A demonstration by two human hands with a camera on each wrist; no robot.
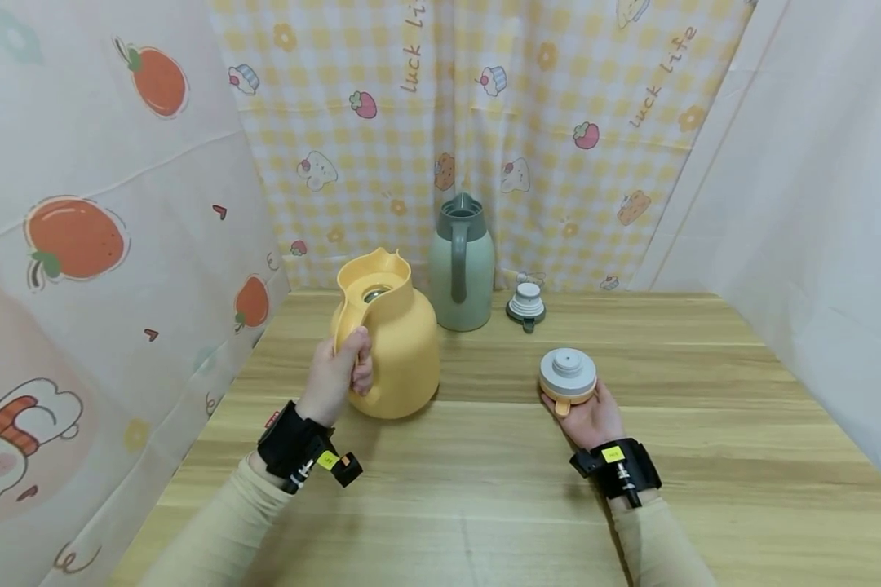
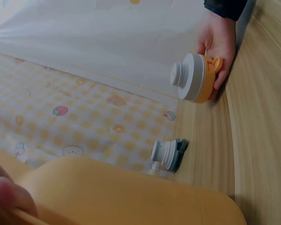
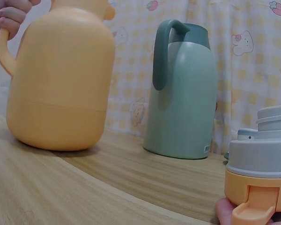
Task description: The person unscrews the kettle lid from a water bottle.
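My left hand (image 1: 341,367) grips the handle of a yellow thermos jug (image 1: 404,359), thumb on top and fingers curled round it. The jug has no lid on, and its mouth and spout face up. In the right wrist view the base of this jug (image 3: 61,117) shows close over the tabletop. On the right, my right hand (image 1: 593,416) holds a yellow-and-grey jug lid (image 1: 568,373) from beneath, with fingers and thumb at its edge. The lid is upside down, its grey stopper side up and its yellow tab (image 3: 257,211) toward me.
A green thermos jug (image 1: 464,273) without its lid stands at the back of the wooden table (image 1: 470,489). To its right lies a grey-and-green lid (image 1: 526,306), stopper side up. Printed curtains (image 1: 484,106) hang behind and along both sides.
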